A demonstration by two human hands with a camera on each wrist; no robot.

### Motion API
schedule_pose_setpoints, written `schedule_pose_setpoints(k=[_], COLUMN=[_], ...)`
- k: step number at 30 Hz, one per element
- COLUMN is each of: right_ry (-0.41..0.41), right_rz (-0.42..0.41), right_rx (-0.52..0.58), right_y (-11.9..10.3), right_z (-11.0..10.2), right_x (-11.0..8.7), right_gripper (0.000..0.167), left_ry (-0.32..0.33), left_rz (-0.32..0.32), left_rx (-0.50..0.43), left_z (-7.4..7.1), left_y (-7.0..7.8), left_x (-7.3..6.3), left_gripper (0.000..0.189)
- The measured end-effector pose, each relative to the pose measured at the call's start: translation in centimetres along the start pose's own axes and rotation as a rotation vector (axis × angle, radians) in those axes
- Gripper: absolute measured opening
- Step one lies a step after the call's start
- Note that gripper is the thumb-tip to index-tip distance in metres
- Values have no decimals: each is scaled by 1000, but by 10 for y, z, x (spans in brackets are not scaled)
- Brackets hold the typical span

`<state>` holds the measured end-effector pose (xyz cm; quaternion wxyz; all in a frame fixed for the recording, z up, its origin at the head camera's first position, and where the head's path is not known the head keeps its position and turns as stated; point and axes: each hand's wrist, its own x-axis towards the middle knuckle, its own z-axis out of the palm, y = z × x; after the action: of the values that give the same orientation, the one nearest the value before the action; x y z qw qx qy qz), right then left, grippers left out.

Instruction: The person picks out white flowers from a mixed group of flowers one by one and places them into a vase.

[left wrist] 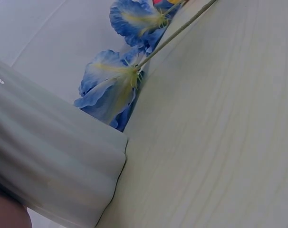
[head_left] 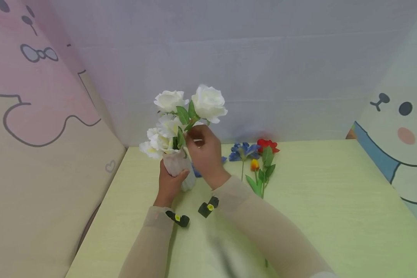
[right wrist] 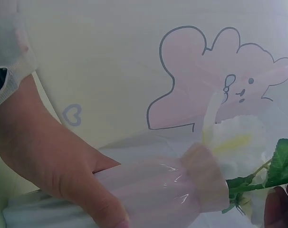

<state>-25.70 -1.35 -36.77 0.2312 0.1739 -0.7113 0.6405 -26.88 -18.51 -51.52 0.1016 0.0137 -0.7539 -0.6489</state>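
Note:
A pale ribbed vase point(head_left: 176, 164) stands on the table, and my left hand point(head_left: 169, 187) grips it round the side, thumb across the front. In the right wrist view the left hand point(right wrist: 63, 166) wraps the vase's body point(right wrist: 153, 187) below its flared rim. White iris-like blooms point(head_left: 158, 139) and a white rose point(head_left: 170, 101) rise from its mouth. Just above the rim, my right hand point(head_left: 207, 154) pinches the green stem of a larger white rose point(head_left: 209, 103). The stem point(right wrist: 253, 186) reaches the vase mouth; its lower end is hidden.
On the table point(head_left: 319, 200) right of the vase lie a blue iris point(head_left: 244, 151), a red flower point(head_left: 267, 146) and an orange-yellow tulip point(head_left: 255, 165). Another blue bloom point(left wrist: 108, 88) lies behind the vase. A grey wall point(head_left: 281, 77) borders the table's back; cartoon-printed panels flank it.

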Motion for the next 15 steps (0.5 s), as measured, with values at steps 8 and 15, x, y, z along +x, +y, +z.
schedule_pose_setpoints(k=[8, 15], right_ry=[-46, -79], right_rz=[8, 3], right_rx=[-38, -77], right_y=[8, 12], right_z=[5, 9], right_x=[-3, -4], right_gripper=[10, 9], left_ry=[-8, -10], left_rz=[31, 9], left_rx=[-20, 3], left_z=[0, -1], left_y=[-1, -2], left_x=[-1, -1], left_gripper=[85, 92])
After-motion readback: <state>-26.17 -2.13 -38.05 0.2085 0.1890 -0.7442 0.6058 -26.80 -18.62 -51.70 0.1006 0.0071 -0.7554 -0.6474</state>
